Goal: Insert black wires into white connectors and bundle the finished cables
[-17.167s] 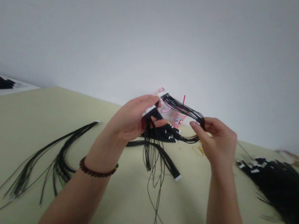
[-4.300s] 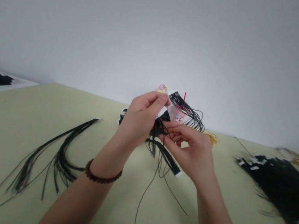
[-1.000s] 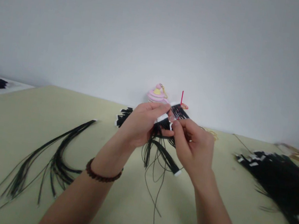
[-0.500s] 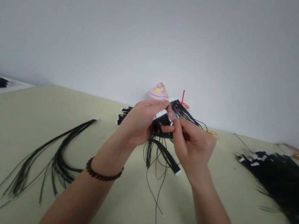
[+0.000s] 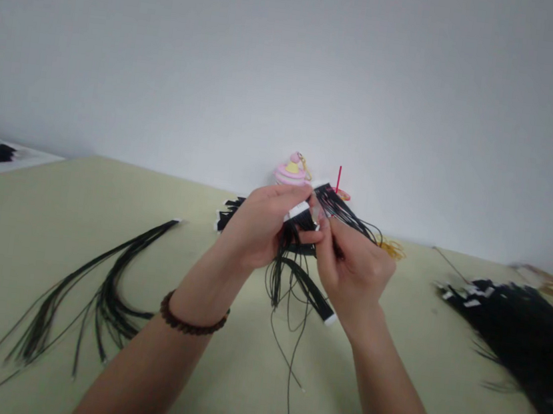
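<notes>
My left hand (image 5: 267, 223) grips a white connector (image 5: 297, 211) between thumb and fingers, and a bundle of thin black wires hangs from it. Loose wire ends dangle below, over the table. Close by, my right hand (image 5: 353, 260) is closed in a pinch at the side of the connector, its fingertips nearly touching the left ones. Whatever it pinches is too small and blurred to make out. Under the hands lies another black wire harness (image 5: 313, 295) with a white end. Behind them, a further black harness (image 5: 340, 205) slants to the right.
A pink-and-yellow trinket (image 5: 292, 170) and a thin red stick (image 5: 339, 180) stand near the wall. Yellow bands (image 5: 392, 249) lie right of the hands. More black wires (image 5: 117, 275) rest at left, and a large wire pile (image 5: 518, 331) fills the right side.
My right hand has shifted slightly left, closer to the connector. The left hand keeps its place and its hold. The dangling wire ends have swayed a little.
</notes>
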The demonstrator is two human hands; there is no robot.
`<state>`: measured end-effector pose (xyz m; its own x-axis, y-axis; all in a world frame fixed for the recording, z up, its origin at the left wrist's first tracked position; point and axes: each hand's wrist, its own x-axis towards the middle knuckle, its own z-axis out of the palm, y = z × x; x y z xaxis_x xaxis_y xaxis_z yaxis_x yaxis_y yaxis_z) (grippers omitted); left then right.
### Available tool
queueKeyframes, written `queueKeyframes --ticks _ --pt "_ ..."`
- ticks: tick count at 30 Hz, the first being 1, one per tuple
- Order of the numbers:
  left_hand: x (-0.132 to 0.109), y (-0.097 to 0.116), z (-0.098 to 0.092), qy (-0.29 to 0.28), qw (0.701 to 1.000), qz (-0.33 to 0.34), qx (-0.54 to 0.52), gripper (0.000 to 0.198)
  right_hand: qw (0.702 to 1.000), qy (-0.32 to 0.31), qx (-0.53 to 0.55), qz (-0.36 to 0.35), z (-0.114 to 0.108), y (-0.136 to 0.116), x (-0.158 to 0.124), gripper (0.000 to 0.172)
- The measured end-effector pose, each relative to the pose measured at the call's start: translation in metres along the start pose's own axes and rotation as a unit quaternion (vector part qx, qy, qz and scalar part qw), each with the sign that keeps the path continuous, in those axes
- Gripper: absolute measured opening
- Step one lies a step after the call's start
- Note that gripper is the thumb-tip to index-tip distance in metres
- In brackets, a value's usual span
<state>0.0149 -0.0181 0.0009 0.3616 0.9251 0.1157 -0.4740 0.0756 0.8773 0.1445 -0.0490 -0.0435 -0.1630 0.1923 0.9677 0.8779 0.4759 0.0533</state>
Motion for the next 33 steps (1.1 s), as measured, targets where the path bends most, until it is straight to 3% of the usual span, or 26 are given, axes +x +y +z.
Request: queueKeyframes --ticks 6,16,33 --pt "-0.0005 -0.0013 0.0017 -0.004 1.0 0.01 -0.003 0.03 1.0 -0.001 -0.019 -0.02 0.0009 0.0027 -0.0012 0.021" --pt "-0.0005 -0.0001 0.0019 0.027 1.0 0.006 0.004 0.026 0.997 -0.052 0.054 0.002 -0.0036 0.0034 0.0038 0.026" --pt "-0.0012 -0.0006 0.0025 0.024 0.999 0.015 0.025 0.027 0.998 -0.038 0.043 0.005 -0.0025 0.0025 0.0035 0.023"
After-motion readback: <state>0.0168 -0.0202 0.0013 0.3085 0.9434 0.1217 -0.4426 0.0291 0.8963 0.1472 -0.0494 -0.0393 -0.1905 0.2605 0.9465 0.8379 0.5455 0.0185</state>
